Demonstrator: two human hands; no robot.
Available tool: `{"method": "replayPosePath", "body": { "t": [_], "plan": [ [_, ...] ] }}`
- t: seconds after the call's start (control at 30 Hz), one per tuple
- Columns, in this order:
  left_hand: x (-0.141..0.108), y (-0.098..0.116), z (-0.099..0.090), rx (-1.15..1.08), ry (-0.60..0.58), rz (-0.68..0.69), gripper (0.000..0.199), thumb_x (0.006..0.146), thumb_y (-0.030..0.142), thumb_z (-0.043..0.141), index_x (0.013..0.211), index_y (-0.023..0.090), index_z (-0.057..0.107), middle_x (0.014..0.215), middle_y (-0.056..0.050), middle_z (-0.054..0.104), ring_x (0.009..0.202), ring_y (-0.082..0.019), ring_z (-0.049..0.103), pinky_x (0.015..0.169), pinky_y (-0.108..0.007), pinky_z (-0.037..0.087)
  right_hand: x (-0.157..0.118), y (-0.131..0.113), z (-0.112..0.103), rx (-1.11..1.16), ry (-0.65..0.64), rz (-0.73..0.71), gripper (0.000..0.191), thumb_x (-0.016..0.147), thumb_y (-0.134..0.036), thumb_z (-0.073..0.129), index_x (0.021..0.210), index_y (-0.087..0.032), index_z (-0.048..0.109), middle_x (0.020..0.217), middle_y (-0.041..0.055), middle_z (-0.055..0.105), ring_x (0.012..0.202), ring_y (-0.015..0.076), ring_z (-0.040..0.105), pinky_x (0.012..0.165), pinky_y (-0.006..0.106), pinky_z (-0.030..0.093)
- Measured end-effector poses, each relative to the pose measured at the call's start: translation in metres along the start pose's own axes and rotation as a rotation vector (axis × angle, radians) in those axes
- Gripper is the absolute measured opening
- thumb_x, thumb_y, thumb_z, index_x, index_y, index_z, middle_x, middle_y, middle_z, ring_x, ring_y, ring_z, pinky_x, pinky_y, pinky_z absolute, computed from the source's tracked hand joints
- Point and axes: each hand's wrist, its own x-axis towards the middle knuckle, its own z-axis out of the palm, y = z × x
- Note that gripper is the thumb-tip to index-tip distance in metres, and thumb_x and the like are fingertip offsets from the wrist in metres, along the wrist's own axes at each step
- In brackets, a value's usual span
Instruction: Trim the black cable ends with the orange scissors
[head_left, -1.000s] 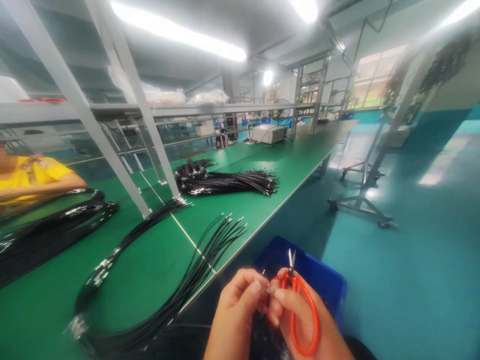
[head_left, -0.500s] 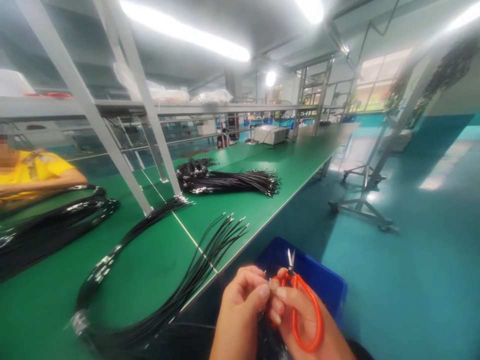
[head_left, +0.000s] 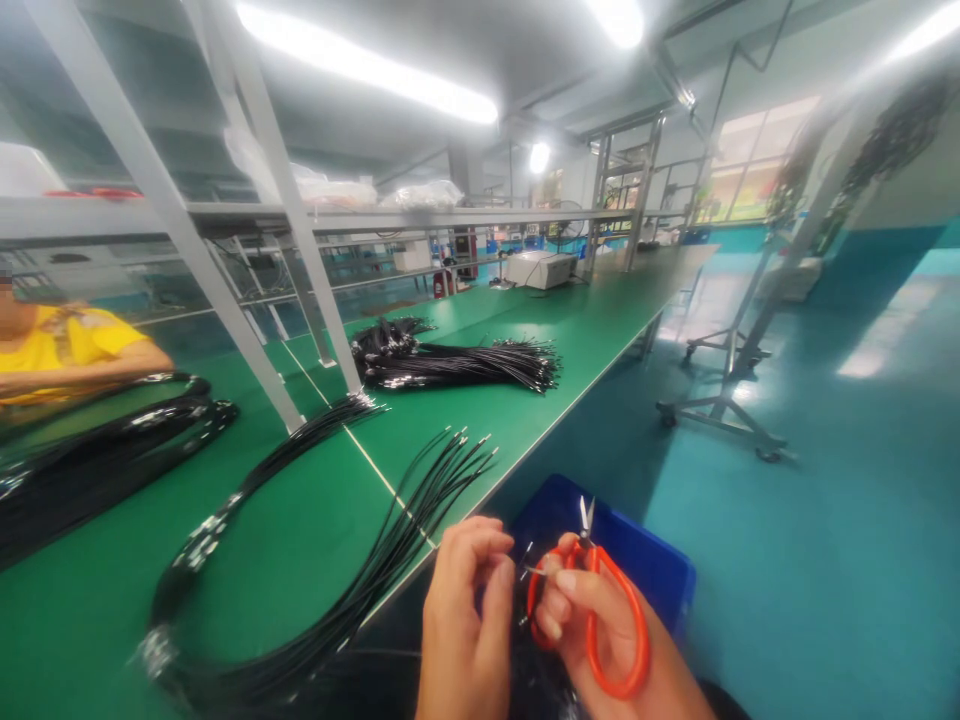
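Orange-handled scissors (head_left: 619, 620) hang in my right hand (head_left: 592, 615), blades pointing up and slightly apart. The thumb and forefinger of that hand also pinch a small thin piece (head_left: 536, 570), too small to name. My left hand (head_left: 472, 590) is beside it on the left, fingers curled with a gap between thumb and fingers, and nothing visible in it. Dark cable ends with light tips (head_left: 525, 610) show between the hands, low in the view. A long curved bundle of black cables (head_left: 322, 625) lies on the green table (head_left: 300, 540) to the left of my hands.
A blue bin (head_left: 660, 570) stands below the table edge behind my right hand. More black cable bundles (head_left: 465, 365) lie farther along the table and at left (head_left: 97, 450). A person in yellow (head_left: 82, 340) sits at far left. Metal shelf posts (head_left: 300, 210) rise from the table.
My left hand has moved left, away from my right hand, and its fingers have parted. The thin piece in my right fingertips now shows. The scissors have barely moved.
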Motion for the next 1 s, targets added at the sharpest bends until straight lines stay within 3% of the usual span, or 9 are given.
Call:
{"method": "replayPosePath", "body": {
  "t": [0.07, 0.23, 0.3, 0.4, 0.47, 0.63, 0.7, 0.83, 1.0],
  "plan": [
    [-0.002, 0.002, -0.003, 0.154, 0.029, 0.141, 0.013, 0.074, 0.020, 0.068, 0.085, 0.025, 0.075, 0.103, -0.009, 0.064, 0.087, -0.025, 0.060, 0.078, -0.031, 0.048, 0.000, 0.000, 0.003, 0.011, 0.014, 0.011, 0.018, 0.059, -0.020, 0.078, 0.074, -0.019, 0.068, 0.061, 0.0001, 0.061, 0.059, 0.0151, 0.052, 0.056, 0.026, 0.046],
    [0.000, 0.003, -0.013, 0.267, -0.006, 0.178, 0.013, 0.075, 0.017, 0.066, 0.074, 0.026, 0.075, 0.096, -0.008, 0.068, 0.085, -0.026, 0.063, 0.076, -0.030, 0.049, 0.001, 0.001, 0.005, 0.017, 0.020, -0.027, 0.020, 0.059, -0.022, 0.079, 0.075, -0.020, 0.068, 0.060, -0.0007, 0.060, 0.056, 0.0144, 0.051, 0.054, 0.026, 0.045],
    [0.000, 0.003, -0.015, 0.205, -0.037, 0.119, 0.013, 0.079, 0.019, 0.061, 0.082, 0.025, 0.072, 0.089, -0.007, 0.069, 0.084, -0.024, 0.064, 0.074, -0.029, 0.049, 0.002, 0.002, 0.006, 0.020, 0.028, -0.038, 0.021, 0.057, -0.023, 0.079, 0.074, -0.020, 0.067, 0.059, -0.0008, 0.060, 0.054, 0.0139, 0.050, 0.054, 0.026, 0.046],
    [-0.001, 0.002, -0.015, 0.009, -0.269, -0.069, 0.011, 0.081, 0.025, 0.061, 0.088, 0.022, 0.069, 0.077, -0.004, 0.070, 0.070, -0.020, 0.065, 0.065, -0.026, 0.051, 0.002, 0.003, 0.008, 0.007, 0.027, -0.028, 0.018, 0.058, -0.024, 0.077, 0.071, -0.019, 0.066, 0.056, -0.0010, 0.058, 0.055, 0.0134, 0.050, 0.055, 0.024, 0.046],
    [-0.002, 0.001, -0.014, -0.087, -0.362, -0.143, 0.009, 0.081, 0.028, 0.064, 0.081, 0.020, 0.068, 0.071, -0.003, 0.069, 0.065, -0.018, 0.063, 0.063, -0.025, 0.050, 0.001, 0.004, 0.009, -0.009, 0.013, -0.031, 0.018, 0.059, -0.023, 0.077, 0.073, -0.019, 0.065, 0.057, -0.0012, 0.059, 0.056, 0.0132, 0.050, 0.055, 0.024, 0.045],
    [-0.001, -0.003, -0.012, -0.198, -0.238, -0.260, 0.026, 0.070, 0.041, 0.075, 0.069, 0.016, 0.068, 0.055, 0.002, 0.059, 0.047, -0.008, 0.047, 0.046, -0.016, 0.036, 0.002, 0.002, 0.014, -0.168, 0.076, -0.154, 0.024, 0.066, -0.027, 0.079, 0.081, -0.020, 0.062, 0.060, -0.0024, 0.063, 0.048, 0.0081, 0.045, 0.048, 0.019, 0.039],
    [0.000, -0.005, -0.013, -0.219, -0.239, -0.299, 0.032, 0.066, 0.045, 0.077, 0.066, 0.015, 0.067, 0.052, 0.004, 0.053, 0.044, -0.005, 0.038, 0.042, -0.015, 0.029, 0.002, 0.002, 0.019, -0.229, 0.105, -0.219, 0.029, 0.064, -0.028, 0.082, 0.083, -0.021, 0.061, 0.067, -0.0019, 0.066, 0.050, 0.0076, 0.049, 0.049, 0.017, 0.040],
    [0.003, -0.011, -0.017, -0.263, -0.313, -0.323, 0.034, 0.068, 0.047, 0.075, 0.068, 0.015, 0.064, 0.051, 0.003, 0.053, 0.043, -0.005, 0.038, 0.041, -0.015, 0.030, 0.000, 0.007, 0.022, -0.247, 0.120, -0.272, 0.031, 0.062, -0.028, 0.081, 0.083, -0.022, 0.060, 0.066, -0.0036, 0.064, 0.061, 0.0118, 0.056, 0.059, 0.021, 0.047],
    [0.004, -0.017, -0.020, -0.276, -0.318, -0.332, 0.035, 0.070, 0.049, 0.074, 0.069, 0.015, 0.065, 0.050, 0.004, 0.052, 0.043, -0.005, 0.039, 0.041, -0.014, 0.030, 0.000, 0.010, 0.010, -0.493, 0.204, -0.527, 0.018, 0.067, -0.025, 0.074, 0.079, -0.023, 0.059, 0.064, -0.0036, 0.062, 0.056, 0.0126, 0.056, 0.049, 0.020, 0.044]
  ]
}}
